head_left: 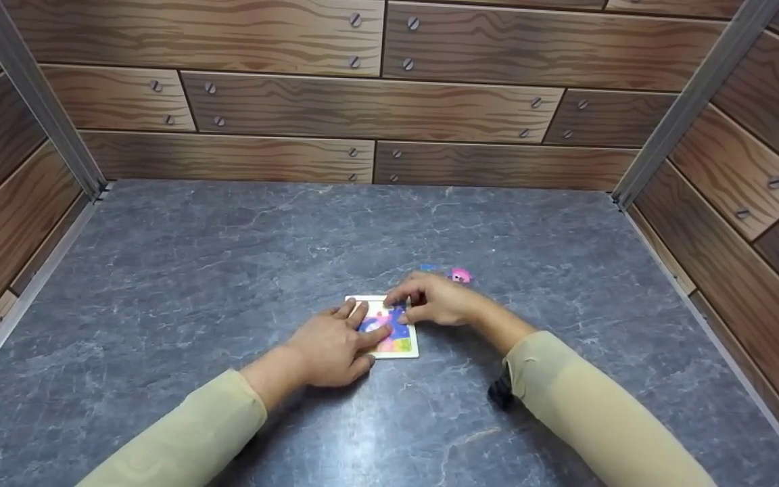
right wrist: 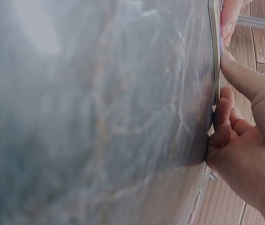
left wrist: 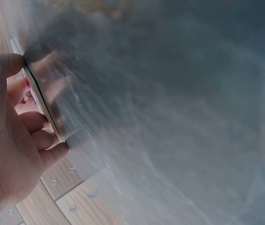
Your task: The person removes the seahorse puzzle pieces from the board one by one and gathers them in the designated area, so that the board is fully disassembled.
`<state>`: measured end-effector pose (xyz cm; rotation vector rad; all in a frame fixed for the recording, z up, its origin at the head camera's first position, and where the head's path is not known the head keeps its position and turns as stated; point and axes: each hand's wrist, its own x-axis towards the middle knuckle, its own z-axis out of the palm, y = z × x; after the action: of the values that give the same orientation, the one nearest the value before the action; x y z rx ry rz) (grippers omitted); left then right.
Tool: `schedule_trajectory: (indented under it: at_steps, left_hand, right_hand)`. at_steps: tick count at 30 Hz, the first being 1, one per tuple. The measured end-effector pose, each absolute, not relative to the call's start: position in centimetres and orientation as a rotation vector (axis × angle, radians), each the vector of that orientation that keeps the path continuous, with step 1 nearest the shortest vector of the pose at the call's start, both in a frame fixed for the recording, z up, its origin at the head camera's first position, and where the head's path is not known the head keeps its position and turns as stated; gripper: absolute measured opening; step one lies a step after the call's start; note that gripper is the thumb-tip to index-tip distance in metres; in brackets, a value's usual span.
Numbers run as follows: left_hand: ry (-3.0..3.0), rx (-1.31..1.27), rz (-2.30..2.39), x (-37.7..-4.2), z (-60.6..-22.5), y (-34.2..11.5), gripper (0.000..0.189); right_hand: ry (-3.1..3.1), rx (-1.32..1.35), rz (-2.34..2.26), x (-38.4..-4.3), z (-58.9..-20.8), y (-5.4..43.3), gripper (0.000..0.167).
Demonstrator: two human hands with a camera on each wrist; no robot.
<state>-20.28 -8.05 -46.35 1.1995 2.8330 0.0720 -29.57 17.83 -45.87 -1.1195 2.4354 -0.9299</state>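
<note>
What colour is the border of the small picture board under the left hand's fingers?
The border is white; it shows best in the head view.

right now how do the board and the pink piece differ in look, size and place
Look: the board has a white border and a many-coloured picture; the pink piece is mostly pink.
Size: the board is clearly larger than the pink piece.
Place: the board lies partly under the left hand, the pink piece beyond the right hand.
Shared: both are on the table and show pink.
</note>
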Motion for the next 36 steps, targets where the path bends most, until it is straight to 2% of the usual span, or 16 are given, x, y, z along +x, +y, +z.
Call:
schedule_trajectory:
  at_steps: [15, 36]
  left_hand:
    - [2.826, 1.163, 0.090, -20.15, -46.34, -7.95, 0.054]
    - [2.826, 1.164, 0.086, -20.15, -46.34, -7.88, 0.054]
  right_hand:
    - [2.394, -1.062, -0.945, -29.86, -46.06, 17.88, 0.026]
    - [2.382, -1.034, -0.953, -29.60, -45.97, 17.85, 0.026]
